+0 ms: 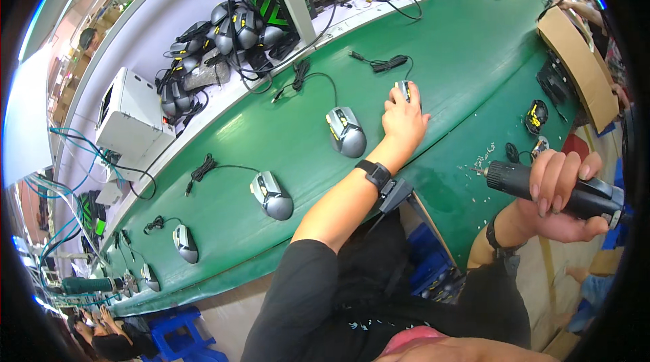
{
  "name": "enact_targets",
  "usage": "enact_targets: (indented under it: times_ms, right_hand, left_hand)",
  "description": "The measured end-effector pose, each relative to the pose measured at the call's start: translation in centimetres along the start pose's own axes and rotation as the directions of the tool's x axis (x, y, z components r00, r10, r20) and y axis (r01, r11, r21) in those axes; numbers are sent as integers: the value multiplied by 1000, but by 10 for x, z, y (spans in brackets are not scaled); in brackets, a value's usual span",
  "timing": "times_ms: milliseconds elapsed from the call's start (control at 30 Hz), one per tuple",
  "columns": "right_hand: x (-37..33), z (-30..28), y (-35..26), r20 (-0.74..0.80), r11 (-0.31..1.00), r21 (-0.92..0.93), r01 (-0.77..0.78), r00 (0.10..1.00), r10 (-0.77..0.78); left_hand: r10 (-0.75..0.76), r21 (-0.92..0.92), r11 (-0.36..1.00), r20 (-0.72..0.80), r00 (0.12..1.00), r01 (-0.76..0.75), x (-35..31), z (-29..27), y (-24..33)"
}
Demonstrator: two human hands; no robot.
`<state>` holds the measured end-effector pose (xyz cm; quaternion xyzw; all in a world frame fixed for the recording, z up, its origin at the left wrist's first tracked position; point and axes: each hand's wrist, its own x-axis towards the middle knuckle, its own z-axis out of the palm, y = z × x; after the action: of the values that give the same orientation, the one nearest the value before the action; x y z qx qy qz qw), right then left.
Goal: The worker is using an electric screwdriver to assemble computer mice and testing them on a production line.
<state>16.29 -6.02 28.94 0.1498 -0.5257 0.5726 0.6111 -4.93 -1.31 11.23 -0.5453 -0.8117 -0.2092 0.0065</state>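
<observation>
My left hand [403,118] is closed over a grey computer mouse [405,88] on the green bench, covering most of it. That mouse's black cable runs away toward the far side, tied in a bundle. Off to the right, my right hand [558,186] grips a black electric screwdriver [518,180], its thin bit pointing left over the near green mat. Left of my left hand lies another grey mouse [347,133] with yellow details and a bundled cable. A further mouse [272,196] rests nearer and more to the left.
More mice [184,243] line the green bench [447,57] leftward. A heap of mice [237,29] fills the shelf behind, near a white box-shaped device [128,111]. At right are an opened mouse part [536,116], small white scraps [484,157] and a cardboard box [582,67]. Other people work nearby.
</observation>
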Motion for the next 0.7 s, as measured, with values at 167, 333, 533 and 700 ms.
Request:
enact_targets:
  times_ms: [167,333,533,700]
  right_hand:
    - [4,1,-5,28,1000,5,11,1000,-11]
    - [7,2,-5,33,999,19,30,999,-30]
    - [3,-1,-13,1,1000,-15,19,1000,-19]
    - [2,-3,-12,16,1000,-12,17,1000,-17]
  left_hand:
    - [-53,-61,997,35,998,56,21,-15,6]
    - [-108,-263,957,75,991,124,28,-38,-9]
    - [86,122,989,-42,995,-80,16,19,24]
    - [41,140,990,-51,998,-34,25,10,13]
